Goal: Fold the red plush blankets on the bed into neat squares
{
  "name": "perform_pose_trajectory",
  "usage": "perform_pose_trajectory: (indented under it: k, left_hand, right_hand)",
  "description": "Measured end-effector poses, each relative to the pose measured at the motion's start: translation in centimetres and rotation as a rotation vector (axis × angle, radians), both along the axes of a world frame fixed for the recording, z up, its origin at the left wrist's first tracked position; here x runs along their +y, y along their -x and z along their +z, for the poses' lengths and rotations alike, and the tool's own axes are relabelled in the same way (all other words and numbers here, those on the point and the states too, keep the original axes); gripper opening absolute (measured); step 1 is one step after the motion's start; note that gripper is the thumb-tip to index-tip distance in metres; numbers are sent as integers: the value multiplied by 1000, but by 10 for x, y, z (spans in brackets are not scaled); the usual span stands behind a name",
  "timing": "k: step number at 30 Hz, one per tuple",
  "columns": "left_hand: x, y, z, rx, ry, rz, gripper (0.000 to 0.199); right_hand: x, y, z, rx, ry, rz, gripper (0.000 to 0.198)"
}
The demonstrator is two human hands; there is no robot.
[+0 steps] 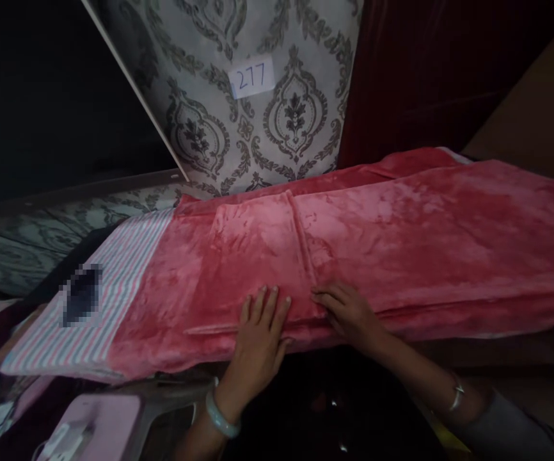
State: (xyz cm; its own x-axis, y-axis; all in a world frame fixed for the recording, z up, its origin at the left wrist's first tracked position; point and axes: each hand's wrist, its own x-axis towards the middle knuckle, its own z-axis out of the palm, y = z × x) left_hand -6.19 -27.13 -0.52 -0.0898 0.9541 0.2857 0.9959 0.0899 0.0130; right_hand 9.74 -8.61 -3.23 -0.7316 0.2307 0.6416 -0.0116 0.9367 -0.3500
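A red plush blanket lies folded lengthwise in front of me, with a crease running across its middle. Its left end rests over a striped cloth in white, blue and pink. My left hand lies flat on the near part of the blanket, fingers spread, holding nothing. Just to the right, my right hand has its fingers bent together at the lower end of the crease, pinching the plush fabric. The thumb side of that hand is partly hidden.
Patterned wallpaper with a paper label reading 277 rises behind the blanket. A large dark screen stands at the left. Below it, a pixelated dark patch covers part of the striped cloth. A pink box-like object sits at the lower left.
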Motion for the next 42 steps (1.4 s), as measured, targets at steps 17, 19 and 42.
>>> perform_pose_trajectory:
  k: [17,19,42]
  left_hand:
    - [16,-40,-21,67,-73,7,86]
    - [14,-41,-25,66,-87,-50,82]
    - [27,57,59,-337,390,-131,63]
  right_hand:
    - [5,72,60,-203,236,10,60]
    - [9,88,52,-356,222,-36,62]
    - [92,103,69,-405,294,6,34]
